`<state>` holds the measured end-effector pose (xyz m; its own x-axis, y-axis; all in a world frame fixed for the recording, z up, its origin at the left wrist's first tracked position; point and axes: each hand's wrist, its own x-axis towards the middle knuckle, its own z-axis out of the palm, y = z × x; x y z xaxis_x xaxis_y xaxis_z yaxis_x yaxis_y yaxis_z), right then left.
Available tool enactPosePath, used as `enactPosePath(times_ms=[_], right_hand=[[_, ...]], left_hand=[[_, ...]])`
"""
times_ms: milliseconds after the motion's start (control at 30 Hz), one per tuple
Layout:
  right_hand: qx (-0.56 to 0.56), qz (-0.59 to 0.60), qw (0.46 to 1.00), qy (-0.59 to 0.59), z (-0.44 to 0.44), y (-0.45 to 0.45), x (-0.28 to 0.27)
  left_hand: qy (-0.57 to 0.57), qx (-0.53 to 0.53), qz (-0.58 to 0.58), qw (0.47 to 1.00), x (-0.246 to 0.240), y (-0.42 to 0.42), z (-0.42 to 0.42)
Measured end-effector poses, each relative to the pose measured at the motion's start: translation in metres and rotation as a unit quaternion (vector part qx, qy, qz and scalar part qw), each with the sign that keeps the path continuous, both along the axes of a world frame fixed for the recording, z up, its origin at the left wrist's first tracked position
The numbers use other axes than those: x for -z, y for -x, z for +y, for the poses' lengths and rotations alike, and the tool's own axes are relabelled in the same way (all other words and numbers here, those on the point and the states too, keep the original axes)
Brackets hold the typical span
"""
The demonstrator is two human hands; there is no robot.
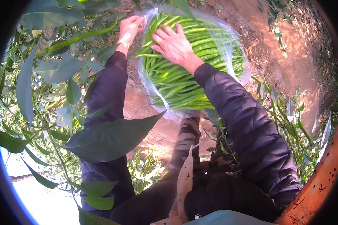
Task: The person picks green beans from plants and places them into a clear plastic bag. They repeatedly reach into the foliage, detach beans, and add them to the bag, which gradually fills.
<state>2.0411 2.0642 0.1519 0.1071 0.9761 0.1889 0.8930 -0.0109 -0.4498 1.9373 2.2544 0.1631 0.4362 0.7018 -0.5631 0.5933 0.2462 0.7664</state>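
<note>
A clear plastic bag (228, 53) full of long green chili peppers (183, 81) rests on the ground before me. The peppers lie mostly side by side, and the bag's mouth is spread wide around them. My left hand (130, 29) pinches the bag's rim at its far left edge. On top of the peppers lies my right hand (173, 45), palm down with the fingers spread, pressing no single pepper that I can make out. The underside of that palm is hidden.
Leafy pepper plants (67, 64) crowd the left side, and one large leaf (112, 139) hangs close in front of my left arm. A long green pepper (76, 40) hangs there. Bare reddish soil (287, 67) stretches to the right, with more plants (287, 121) beside my right arm.
</note>
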Motion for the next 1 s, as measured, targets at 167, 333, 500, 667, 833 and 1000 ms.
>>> enactPosePath(times_ms=[167, 333, 500, 667, 833, 1000], right_hand=[[0.004, -0.003, 1.0, 0.025, 0.002, -0.002, 0.007], [0.018, 0.008, 0.999, 0.032, 0.0, 0.005, 0.011], [-0.026, 0.052, 0.996, 0.072, -0.006, -0.002, 0.004], [0.012, 0.185, 0.98, -0.079, -0.05, -0.025, -0.032], [0.145, 0.303, 0.942, -0.022, -0.186, -0.069, -0.101], [0.273, 0.308, 0.895, 0.169, -0.259, -0.068, -0.124]], left_hand=[[-0.19, 0.149, 0.045, 0.969, -0.015, -0.001, -0.034], [-0.29, 0.28, 0.028, 0.915, -0.018, -0.009, -0.059], [-0.315, 0.246, 0.003, 0.917, -0.021, 0.011, -0.075], [-0.368, 0.268, 0.048, 0.889, -0.008, 0.022, -0.079], [-0.497, 0.303, 0.065, 0.811, -0.035, 0.024, -0.115], [-0.387, 0.228, 0.049, 0.892, -0.076, 0.049, -0.245]])
